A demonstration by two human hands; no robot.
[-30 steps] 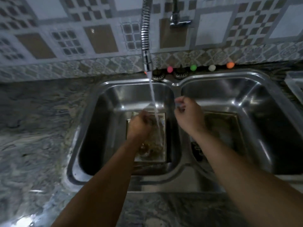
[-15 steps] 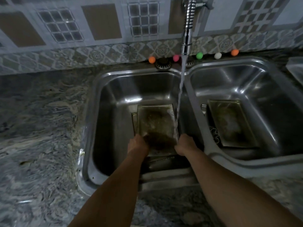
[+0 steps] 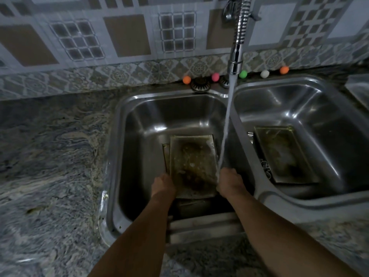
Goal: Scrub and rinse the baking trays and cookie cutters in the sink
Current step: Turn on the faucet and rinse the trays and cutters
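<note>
Baking tray (image 3: 192, 166) between both hands' fingers (image 3: 167, 179).

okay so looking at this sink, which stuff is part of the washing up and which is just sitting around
Part of the job: dirty tray held by left hand and right hand; second tray in the right basin; running faucet.

Just lying about: coloured balls behind the sink; sink strainer.

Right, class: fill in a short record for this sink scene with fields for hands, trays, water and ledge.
left hand: grips near-left corner of dirty tray
right hand: grips tray's near-right corner, under the stream
trays: one held in left basin, another below it; one in right basin
water: running from tap
ledge: five coloured balls
</note>
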